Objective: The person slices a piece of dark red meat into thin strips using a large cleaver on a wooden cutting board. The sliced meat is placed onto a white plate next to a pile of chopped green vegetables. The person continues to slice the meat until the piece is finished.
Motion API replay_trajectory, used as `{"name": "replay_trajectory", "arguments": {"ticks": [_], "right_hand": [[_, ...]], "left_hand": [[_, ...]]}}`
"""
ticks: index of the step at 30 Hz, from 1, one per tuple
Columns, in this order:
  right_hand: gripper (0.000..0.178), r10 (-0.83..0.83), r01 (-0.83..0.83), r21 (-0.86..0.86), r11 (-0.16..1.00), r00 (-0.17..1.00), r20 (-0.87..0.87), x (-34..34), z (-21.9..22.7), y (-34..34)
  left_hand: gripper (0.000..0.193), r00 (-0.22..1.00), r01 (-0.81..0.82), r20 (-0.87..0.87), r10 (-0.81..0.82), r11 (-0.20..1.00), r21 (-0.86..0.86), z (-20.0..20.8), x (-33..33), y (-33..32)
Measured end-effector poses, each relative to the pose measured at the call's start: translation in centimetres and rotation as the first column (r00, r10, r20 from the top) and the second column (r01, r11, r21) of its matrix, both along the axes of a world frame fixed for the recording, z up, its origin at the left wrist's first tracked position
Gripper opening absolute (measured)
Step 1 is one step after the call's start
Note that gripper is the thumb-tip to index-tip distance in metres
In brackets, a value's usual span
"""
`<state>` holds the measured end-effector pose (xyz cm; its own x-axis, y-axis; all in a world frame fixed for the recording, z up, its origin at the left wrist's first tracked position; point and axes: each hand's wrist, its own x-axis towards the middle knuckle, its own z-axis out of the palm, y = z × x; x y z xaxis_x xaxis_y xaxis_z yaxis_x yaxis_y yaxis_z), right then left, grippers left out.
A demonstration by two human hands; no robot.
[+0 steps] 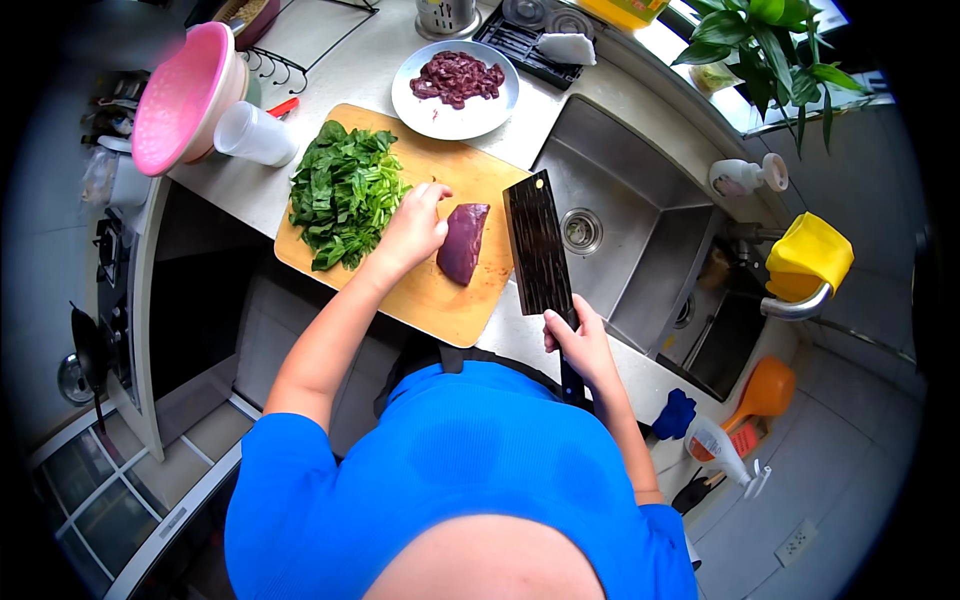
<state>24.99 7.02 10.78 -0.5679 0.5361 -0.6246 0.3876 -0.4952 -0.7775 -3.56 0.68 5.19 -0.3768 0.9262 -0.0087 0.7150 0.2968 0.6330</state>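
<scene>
A wooden cutting board (440,310) lies on the counter before me. On its left half sits a heap of chopped leafy greens (345,190). Right of the heap rests a dark red piece of raw meat (463,245), perhaps liver. My left hand (415,228) hovers between greens and meat, close to the meat's left side, fingers loosely bent and holding nothing. In my right hand (580,345) is a cleaver (540,245) with a dark, streaked blade, gripped by its black handle. The blade is raised beside the board's right edge, apart from the meat.
Behind the board stands a white plate (410,105) of sliced dark meat. A steel sink (650,200) is at right, a yellow cloth (810,257) over its faucet. Left are a pink basin (180,100) and a translucent cup (255,135). A spray bottle (715,445) stands at lower right.
</scene>
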Motion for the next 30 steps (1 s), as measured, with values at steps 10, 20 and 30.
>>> {"name": "replay_trajectory", "arguments": {"ticks": [10, 20, 30], "right_hand": [[0.039, 0.262, -0.433, 0.616, 0.658, 0.899, 0.351, -0.8, -2.7, -0.8], [0.05, 0.365, -0.445, 0.334, 0.831, 0.889, 0.276, -1.5, -2.1, 1.4], [0.045, 0.136, -0.146, 0.033, 0.989, 0.968, 0.209, -1.3, -1.8, 1.7]], "left_hand": [[0.036, 0.981, 0.165, -0.121, -0.154, 0.982, 0.087, -1.6, 4.6, -4.2], [0.026, 0.992, -0.064, -0.095, 0.083, 0.981, 0.185, -3.6, 6.5, -3.2], [0.044, 0.998, 0.004, -0.056, 0.0, 0.998, 0.061, -1.7, 4.9, -5.9]]}}
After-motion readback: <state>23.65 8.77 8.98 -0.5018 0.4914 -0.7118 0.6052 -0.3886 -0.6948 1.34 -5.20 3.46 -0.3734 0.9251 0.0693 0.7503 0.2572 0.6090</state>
